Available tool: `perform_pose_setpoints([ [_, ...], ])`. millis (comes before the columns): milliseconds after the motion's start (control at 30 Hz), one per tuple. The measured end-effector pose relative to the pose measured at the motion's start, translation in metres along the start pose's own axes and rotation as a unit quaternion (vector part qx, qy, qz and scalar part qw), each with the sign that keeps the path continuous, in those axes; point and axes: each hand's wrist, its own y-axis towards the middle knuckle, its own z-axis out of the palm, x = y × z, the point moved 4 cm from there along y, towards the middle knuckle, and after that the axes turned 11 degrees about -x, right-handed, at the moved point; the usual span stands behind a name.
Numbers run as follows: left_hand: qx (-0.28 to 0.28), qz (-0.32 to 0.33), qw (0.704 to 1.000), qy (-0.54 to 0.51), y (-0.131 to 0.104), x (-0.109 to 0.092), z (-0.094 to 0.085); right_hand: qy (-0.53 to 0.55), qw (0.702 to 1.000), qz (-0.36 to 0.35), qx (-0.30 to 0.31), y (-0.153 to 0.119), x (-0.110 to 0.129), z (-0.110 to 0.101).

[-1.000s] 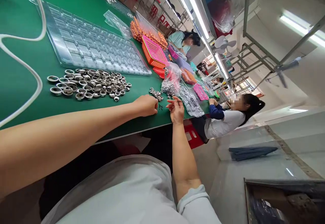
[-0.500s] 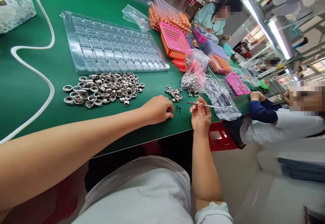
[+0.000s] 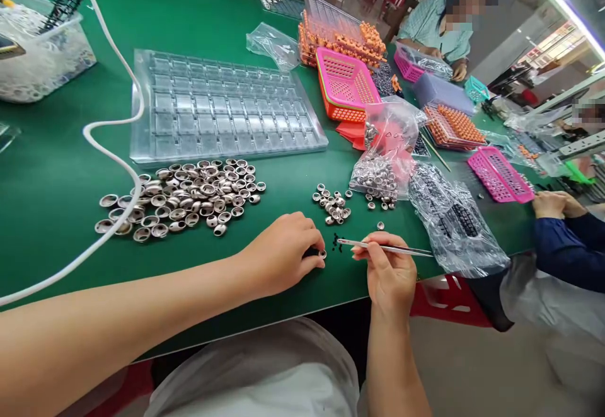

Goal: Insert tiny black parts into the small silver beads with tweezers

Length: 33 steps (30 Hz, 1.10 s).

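Observation:
My left hand (image 3: 286, 250) rests on the green table, thumb and fingers closed around a small silver metal cup (image 3: 323, 254). Most of that cup is hidden by the fingers. Tweezers (image 3: 401, 249) are pinched in my right hand (image 3: 391, 272), pointing left. Their tips meet a few tiny black pieces (image 3: 335, 244) on the table; whether one is gripped I cannot tell. Beyond the hands sits a cluster of small metal cups (image 3: 336, 206). A large heap of wider metal cups (image 3: 189, 196) spreads to the left, behind my left forearm.
Behind the heap lies a clear compartment tray (image 3: 227, 108). A white cable (image 3: 113, 146) crosses the left side. Pink baskets (image 3: 350, 80), a bag of metal parts (image 3: 382, 165) and clear plastic wrap (image 3: 454, 222) stand to the right. Other people sit around the table.
The tweezers' tips have come left and down to the black pieces. My left hand keeps its hold on the cup. The whole view has shifted.

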Motion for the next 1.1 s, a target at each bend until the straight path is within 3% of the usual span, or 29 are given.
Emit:
perform_pose_setpoints([
  [167,-0.023,-0.007,0.999,-0.024,-0.002,0.002,0.002,-0.023,0.999,-0.007,0.041,0.0,0.003,0.001],
  [267,-0.014,-0.015,0.999,-0.036,-0.002,0.003,0.002,-0.057,0.996,-0.065,0.036,-0.004,0.006,0.002],
  [467,-0.049,0.007,0.996,-0.068,-0.007,0.005,0.002,-0.105,0.983,-0.148,0.007,-0.008,0.015,0.006],
  [767,-0.023,-0.001,0.996,-0.082,-0.004,0.001,-0.005,-0.069,0.992,-0.103,0.012,-0.008,0.024,0.016],
  [1000,-0.055,0.018,0.995,-0.081,-0.007,0.005,0.002,-0.124,0.968,-0.218,-0.029,-0.006,0.028,0.015],
  [1100,-0.042,0.014,0.996,-0.073,-0.006,0.003,0.0,-0.145,0.967,-0.21,-0.021,-0.009,0.028,0.008],
])
